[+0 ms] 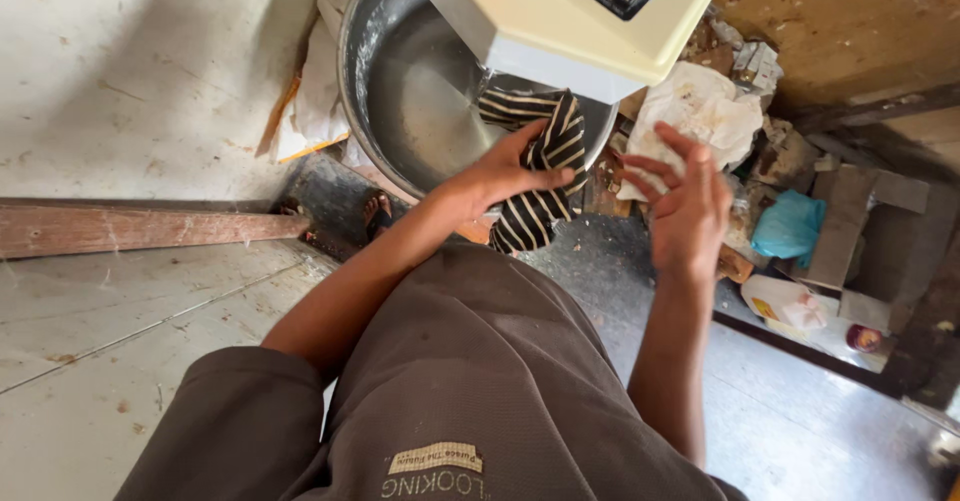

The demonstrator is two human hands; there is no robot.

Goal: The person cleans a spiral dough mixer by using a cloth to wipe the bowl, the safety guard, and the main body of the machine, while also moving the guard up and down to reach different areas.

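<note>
Daylight, soft and even, fairly bright; the pale wall [150, 71] upper left sits near washed out with a broad diffuse shadow across it. Dull sheen inside the metal bowl [420, 101] (no hard glare), and the clutter corner [880, 261] at right falls dim and murky. Focus is decent mid-frame, slight motion softness on the right hand [688, 206] and the striped cloth [540, 176], wide-angle stretch toward the edges, brown shirt [470, 381] at bottom close and a bit soft.

Left hand [505, 171] grips striped cloth [540, 166] at steel bowl [400, 91]; right hand [688, 206] open.
</note>
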